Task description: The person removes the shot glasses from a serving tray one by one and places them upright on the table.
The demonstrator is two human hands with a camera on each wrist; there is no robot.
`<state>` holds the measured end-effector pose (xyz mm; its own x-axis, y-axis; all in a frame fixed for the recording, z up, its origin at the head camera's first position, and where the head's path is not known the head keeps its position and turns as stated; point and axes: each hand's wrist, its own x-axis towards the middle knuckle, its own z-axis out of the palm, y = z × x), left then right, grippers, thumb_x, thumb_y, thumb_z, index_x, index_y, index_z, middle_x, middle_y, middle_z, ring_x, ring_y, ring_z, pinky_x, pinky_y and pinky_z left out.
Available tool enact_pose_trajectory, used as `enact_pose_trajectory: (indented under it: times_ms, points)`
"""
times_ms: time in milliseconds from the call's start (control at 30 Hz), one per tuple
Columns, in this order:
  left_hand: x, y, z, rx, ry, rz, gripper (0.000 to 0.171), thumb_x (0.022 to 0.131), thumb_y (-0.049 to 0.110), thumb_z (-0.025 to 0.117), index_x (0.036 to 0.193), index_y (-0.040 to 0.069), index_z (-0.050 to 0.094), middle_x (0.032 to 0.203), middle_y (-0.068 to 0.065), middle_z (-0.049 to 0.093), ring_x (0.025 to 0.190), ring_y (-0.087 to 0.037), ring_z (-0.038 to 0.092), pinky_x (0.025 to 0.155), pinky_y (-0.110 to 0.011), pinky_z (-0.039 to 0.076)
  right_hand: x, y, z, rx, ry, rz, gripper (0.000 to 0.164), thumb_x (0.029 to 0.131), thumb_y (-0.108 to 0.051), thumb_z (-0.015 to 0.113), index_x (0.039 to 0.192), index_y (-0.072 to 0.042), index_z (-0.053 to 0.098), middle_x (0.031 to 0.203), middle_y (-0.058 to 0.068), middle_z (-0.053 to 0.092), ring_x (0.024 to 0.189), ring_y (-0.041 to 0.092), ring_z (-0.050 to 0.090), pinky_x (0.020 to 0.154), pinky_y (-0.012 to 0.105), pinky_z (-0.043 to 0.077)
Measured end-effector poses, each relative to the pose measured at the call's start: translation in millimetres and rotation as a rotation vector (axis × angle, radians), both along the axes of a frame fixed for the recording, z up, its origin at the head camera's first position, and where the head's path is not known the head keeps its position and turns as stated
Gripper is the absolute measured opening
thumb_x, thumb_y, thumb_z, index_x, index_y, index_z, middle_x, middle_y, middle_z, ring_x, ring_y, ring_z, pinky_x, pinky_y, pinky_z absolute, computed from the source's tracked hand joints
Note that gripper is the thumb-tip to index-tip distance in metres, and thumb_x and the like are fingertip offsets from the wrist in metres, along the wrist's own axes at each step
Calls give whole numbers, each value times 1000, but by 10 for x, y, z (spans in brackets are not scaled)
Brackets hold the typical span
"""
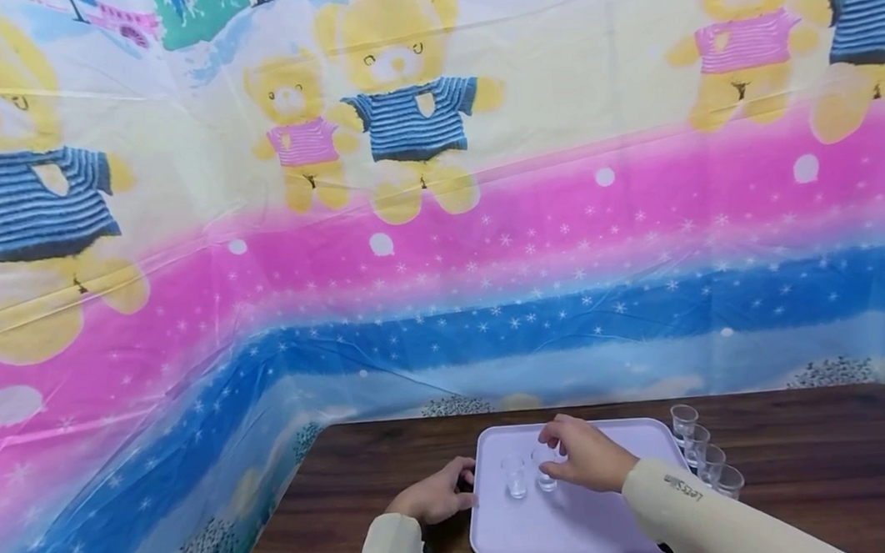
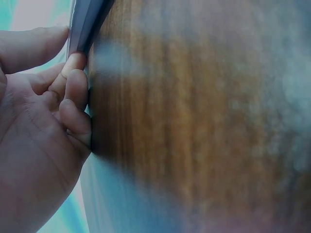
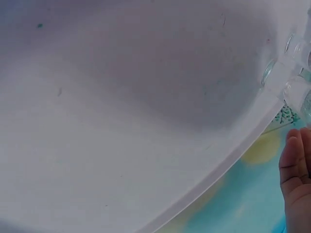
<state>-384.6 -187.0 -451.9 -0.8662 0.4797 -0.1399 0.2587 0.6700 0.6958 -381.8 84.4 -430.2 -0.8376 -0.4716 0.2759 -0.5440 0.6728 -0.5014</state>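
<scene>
Two small clear cups stand side by side on a pale lilac tray [image 1: 590, 519]. My right hand [image 1: 590, 457] is over the tray, thumb and fingers spread apart beside the top of the right-hand cup [image 1: 546, 478]. In the right wrist view its fingers [image 3: 294, 162] show a small gap from the nearest cup [image 3: 297, 94]. The other cup [image 1: 515, 480] stands just to the left. At the tray's left edge, my left hand [image 1: 435, 492] grips the rim [image 2: 80, 26]; the thumb lies on one side and curled fingers on the other, against the tabletop.
Several more clear cups [image 1: 711, 463] stand in a slanting row just right of the tray, close to my right forearm. The dark wood table [image 1: 821, 474] ends at a wall hung with a bear-print cloth [image 1: 491, 341].
</scene>
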Motion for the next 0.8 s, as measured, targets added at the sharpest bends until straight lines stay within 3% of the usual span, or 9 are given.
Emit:
enact_pose_trajectory:
  times_ms: [367, 567, 800]
  points:
    - [-5, 49, 15, -21, 8, 8, 46, 92, 11, 61, 133, 2, 40, 105, -2, 46, 87, -19, 47, 78, -38, 37, 22, 194, 64, 3, 33, -3, 26, 76, -19, 77, 96, -8, 64, 85, -2, 55, 77, 14, 52, 68, 30, 46]
    - [2, 42, 25, -19, 5, 8, 47, 92, 11, 61, 132, 0, 40, 105, -3, 46, 87, -20, 47, 79, -40, 38, 57, 379, 138, -3, 30, -30, 25, 76, -20, 78, 93, -11, 62, 84, -3, 54, 77, 16, 52, 67, 31, 45]
    - [8, 41, 13, -9, 16, 7, 44, 92, 9, 61, 130, -1, 41, 104, -3, 46, 89, -21, 47, 80, -40, 37, 107, 654, 151, 25, 40, -5, 24, 78, -23, 76, 94, -11, 61, 84, -4, 54, 75, 12, 51, 66, 29, 45]
